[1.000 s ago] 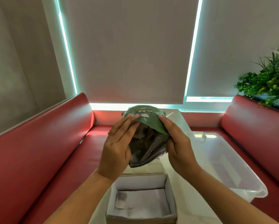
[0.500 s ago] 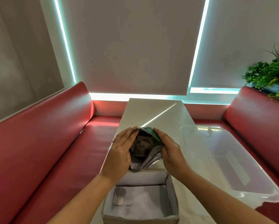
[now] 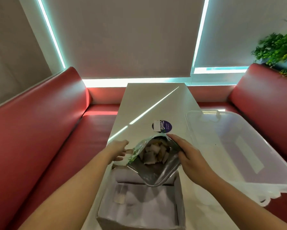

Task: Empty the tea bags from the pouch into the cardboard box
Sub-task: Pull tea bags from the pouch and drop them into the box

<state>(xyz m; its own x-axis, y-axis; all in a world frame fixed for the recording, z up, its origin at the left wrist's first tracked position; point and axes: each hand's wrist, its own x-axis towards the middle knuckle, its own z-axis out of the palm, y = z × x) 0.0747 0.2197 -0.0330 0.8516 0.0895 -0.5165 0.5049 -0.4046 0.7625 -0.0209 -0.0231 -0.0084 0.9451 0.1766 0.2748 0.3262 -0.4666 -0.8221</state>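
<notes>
**Q:** What has changed over the last second?

**A:** The pouch has come down from chest height to the far rim of the cardboard box. The table beyond it, with a round sticker, is now uncovered.

**Q:** Why is the pouch held this way?

**A:** Its open mouth is tipped toward the box so that the contents may slide down the foil lining. The tea bags are bunched inside, well back from the lip. One tea bag lies on the box floor at the left. The right hand grips the upper right side with curled fingers, probably to spread the mouth. The left hand reaches to the left edge with its fingers extended.

**Q:** What cannot be made out?

**A:** Motion blur hides whether the left hand pinches the edge or only touches it. The pouch covers the box's far wall, its closed end is out of sight, and the number of bags inside cannot be counted. A clear tub stands beside the box on the right.
</notes>
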